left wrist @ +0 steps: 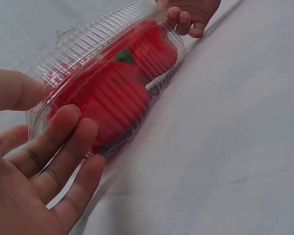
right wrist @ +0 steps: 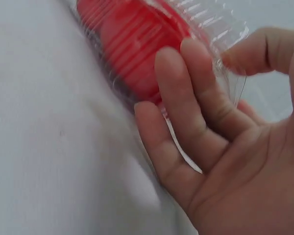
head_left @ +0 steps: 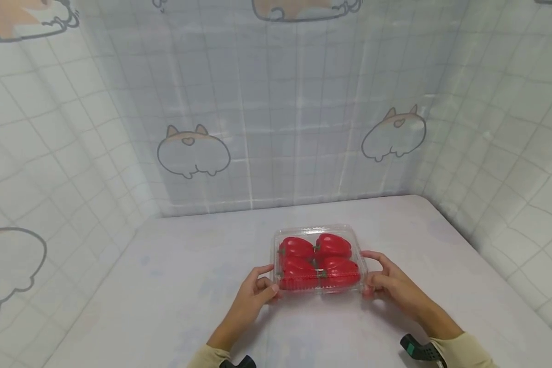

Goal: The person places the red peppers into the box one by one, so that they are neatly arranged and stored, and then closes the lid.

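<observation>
A clear plastic clamshell box [head_left: 312,229] with several glossy red bell peppers [head_left: 334,246] inside is held level, low over the white table. My left hand [head_left: 252,294] grips its near left corner. In the left wrist view the thumb is at the ribbed lid edge and the fingertips [left wrist: 85,132] press the side wall. On the opposite side my right hand [head_left: 397,289] holds the near right corner, its thumb and fingers [right wrist: 174,73] around the edge in the right wrist view. A green stem [left wrist: 123,57] shows through the plastic.
The white table [head_left: 184,286] extends to both sides of the box. Hanging sheets with a grid and cartoon dog print [head_left: 193,153] enclose the back, left and right. Dark wrist devices [head_left: 420,351] sit at the sleeves.
</observation>
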The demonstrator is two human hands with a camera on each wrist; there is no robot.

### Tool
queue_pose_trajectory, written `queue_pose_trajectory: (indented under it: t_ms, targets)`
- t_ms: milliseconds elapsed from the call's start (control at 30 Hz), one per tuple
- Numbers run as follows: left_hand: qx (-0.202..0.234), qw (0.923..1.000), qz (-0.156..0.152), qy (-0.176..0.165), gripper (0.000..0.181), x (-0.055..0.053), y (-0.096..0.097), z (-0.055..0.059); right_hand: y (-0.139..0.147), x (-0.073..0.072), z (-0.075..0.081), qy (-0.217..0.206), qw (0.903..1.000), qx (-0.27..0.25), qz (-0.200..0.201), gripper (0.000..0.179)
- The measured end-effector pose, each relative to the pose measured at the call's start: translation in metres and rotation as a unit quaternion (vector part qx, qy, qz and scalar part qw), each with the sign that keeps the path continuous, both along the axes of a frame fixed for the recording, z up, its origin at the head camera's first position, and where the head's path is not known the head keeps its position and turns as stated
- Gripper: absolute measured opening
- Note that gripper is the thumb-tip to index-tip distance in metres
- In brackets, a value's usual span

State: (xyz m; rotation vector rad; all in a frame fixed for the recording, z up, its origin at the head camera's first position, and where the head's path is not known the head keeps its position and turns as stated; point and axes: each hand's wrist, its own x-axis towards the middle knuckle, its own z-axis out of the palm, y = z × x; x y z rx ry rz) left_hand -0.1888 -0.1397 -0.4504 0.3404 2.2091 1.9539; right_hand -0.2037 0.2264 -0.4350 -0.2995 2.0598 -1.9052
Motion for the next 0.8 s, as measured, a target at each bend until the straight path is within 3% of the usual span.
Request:
queue_pose_trajectory:
  t_ms: [367,800]
  targets:
    - [0.025,0.9997,0.009,-0.003,0.05,0.0,0.002,0.0,-0.008,0.003,0.003,-0.023,0.9989,-0.011,-0.04,0.069]
    - [0.036,0.9986,0.019,-0.033,0.05,-0.004,0.007,-0.004,-0.013,0.002,0.003,-0.024,0.9971,0.002,-0.072,0.068]
